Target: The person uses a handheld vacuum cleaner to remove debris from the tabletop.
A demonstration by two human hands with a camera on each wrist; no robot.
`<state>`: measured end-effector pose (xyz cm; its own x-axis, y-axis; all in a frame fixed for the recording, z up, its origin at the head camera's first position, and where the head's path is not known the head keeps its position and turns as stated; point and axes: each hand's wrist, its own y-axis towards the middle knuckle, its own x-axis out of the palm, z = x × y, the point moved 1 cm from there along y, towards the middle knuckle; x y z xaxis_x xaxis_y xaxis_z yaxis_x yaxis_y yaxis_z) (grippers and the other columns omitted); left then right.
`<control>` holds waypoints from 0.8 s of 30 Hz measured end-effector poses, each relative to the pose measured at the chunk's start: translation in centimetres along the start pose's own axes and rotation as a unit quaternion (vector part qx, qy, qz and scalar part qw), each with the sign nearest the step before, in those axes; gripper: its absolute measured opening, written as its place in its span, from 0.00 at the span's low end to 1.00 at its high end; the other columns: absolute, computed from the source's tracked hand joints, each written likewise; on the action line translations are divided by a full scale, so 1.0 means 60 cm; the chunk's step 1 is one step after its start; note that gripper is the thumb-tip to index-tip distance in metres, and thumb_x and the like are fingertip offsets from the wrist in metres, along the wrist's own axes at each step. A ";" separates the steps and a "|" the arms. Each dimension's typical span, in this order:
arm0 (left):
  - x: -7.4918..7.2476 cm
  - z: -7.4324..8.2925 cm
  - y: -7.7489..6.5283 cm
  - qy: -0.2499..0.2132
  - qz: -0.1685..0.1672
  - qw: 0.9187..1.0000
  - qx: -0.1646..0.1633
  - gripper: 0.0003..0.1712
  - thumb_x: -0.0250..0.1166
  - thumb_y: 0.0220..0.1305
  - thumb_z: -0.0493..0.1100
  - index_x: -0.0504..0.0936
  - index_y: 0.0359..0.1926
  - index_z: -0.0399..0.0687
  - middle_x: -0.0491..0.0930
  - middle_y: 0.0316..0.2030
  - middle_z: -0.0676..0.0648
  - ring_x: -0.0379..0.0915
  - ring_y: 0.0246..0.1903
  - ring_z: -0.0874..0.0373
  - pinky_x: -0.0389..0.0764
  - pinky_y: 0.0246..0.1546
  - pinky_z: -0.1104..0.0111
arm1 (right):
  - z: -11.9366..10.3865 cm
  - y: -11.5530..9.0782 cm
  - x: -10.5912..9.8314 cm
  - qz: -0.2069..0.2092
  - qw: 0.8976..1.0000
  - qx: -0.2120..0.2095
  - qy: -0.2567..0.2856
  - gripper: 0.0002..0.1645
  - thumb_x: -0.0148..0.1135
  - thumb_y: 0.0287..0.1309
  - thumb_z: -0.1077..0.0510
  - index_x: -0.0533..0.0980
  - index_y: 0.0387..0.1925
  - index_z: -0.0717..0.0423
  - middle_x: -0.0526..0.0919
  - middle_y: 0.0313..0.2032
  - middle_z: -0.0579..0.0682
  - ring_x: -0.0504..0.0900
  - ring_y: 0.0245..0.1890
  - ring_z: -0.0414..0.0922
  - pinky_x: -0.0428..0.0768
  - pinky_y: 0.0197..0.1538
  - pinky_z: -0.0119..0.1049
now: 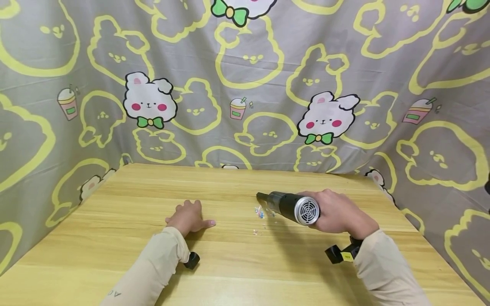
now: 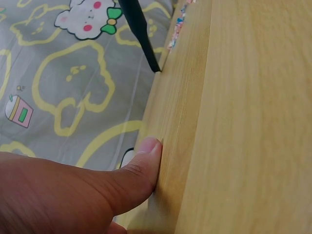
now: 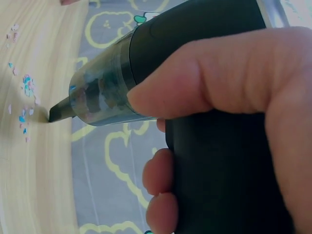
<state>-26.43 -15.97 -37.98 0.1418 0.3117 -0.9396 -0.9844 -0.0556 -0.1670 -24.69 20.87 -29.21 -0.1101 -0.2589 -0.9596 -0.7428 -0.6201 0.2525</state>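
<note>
My right hand [image 1: 338,211] grips the handle of a black handheld vacuum cleaner [image 1: 288,205], thumb along its body in the right wrist view. Its narrow nozzle [image 3: 59,110] points down at the wooden table, the tip close over the surface. Small pink, white and blue paper bits [image 1: 260,211] lie scattered beside the tip, with a few more nearer me. Through the clear dust cup [image 3: 100,87], some bits show inside. My left hand [image 1: 187,218] rests on the table to the left, fingers relaxed and thumb out toward the bits, holding nothing.
The wooden table [image 1: 126,204] spreads under both hands. A grey curtain [image 1: 199,63] with yellow outlines and white rabbits hangs behind the table's back edge and along both sides. Each wrist carries a small black camera, such as the left one [image 1: 192,260].
</note>
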 end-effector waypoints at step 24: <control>0.001 0.000 -0.002 0.008 0.000 1.000 0.001 0.52 0.66 0.51 0.67 0.63 0.63 0.32 0.59 0.61 0.22 0.54 0.57 0.23 0.57 0.44 0.20 | -0.001 -0.015 -0.026 -0.030 0.995 -0.071 0.067 0.26 0.71 0.28 0.63 0.73 0.36 0.48 0.78 0.25 0.39 0.75 0.23 0.36 0.79 0.29 0.38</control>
<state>-26.33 -15.95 -38.03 0.1437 0.2967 -0.9441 -0.9846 -0.0528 -0.1665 -23.78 21.80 -27.91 0.0271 -0.3095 -0.9505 -0.6441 -0.7326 0.2202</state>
